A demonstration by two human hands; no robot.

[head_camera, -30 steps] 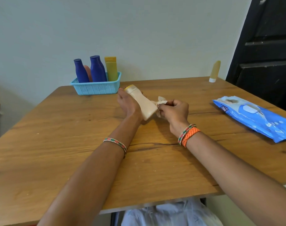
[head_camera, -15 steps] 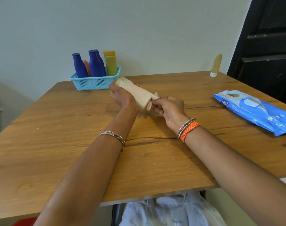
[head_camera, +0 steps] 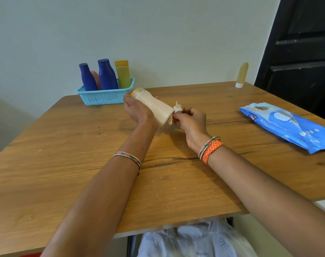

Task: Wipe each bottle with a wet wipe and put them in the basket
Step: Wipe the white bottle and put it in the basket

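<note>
Hands meet above the middle of the wooden table (head_camera: 65, 164). The left hand (head_camera: 137, 111) is wrapped around the upper part of a cream plastic bottle with a yellow cap (head_camera: 156, 106), which it holds tilted in the air, cap pointing up and away towards the basket, base pointing down towards the other hand. The right hand (head_camera: 192, 123) is closed around a crumpled white wet wipe (head_camera: 177, 108), pinching it against the base end of the bottle; a small tuft of the wipe sticks up above the fingers. A beaded bangle sits on the left forearm (head_camera: 128, 157), and a beaded bangle beside a woven orange band sits on the right wrist (head_camera: 210, 148).

Beyond the hands, at the far left edge of the table, stands a light blue perforated plastic basket (head_camera: 106, 97). It holds two dark blue bottles (head_camera: 87, 77) standing upright, a pinkish bottle (head_camera: 95, 78) partly hidden between them, and a flat olive-yellow bottle (head_camera: 123, 74) at its right end. The cap of the held bottle is near the right end of the basket but not touching it.

To the right of the hands, well apart from them, a blue soft pack of wet wipes (head_camera: 285, 125) lies flat on the table. At the far right corner a slim yellowish bottle with a white cap (head_camera: 241, 75) stands cap-down, alone, beside a dark door (head_camera: 306, 52). A pale wall (head_camera: 158, 34) rises behind the table.
</note>
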